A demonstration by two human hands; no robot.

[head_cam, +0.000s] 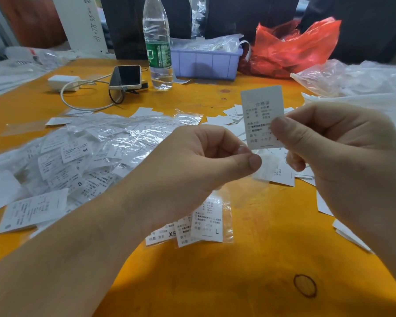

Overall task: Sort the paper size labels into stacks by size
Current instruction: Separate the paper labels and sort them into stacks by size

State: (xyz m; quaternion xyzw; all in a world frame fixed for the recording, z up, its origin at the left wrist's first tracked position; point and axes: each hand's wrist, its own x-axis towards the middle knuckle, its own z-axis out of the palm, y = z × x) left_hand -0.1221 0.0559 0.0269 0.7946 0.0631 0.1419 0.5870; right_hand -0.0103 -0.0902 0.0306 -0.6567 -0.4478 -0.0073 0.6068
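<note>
My right hand [334, 143] pinches a white paper size label [262, 110] upright above the orange table [249, 259]; its thumb covers the size letter. My left hand [199, 156] has its fingers curled, and its thumb and forefinger touch the label's lower left corner. A big heap of labels in clear sleeves [78, 152] lies at the left, with M and S showing. Under my left wrist lie three sleeved labels [192, 225], marked XS and L. More loose labels [281, 172] lie below my hands and at the right.
At the back stand a water bottle [157, 42], a phone [125, 77] on a cable with a white charger [63, 82], a lilac plastic bin [206, 62], a red plastic bag [293, 46] and clear bags [357, 78]. A dark ring mark [305, 286] is on the table front.
</note>
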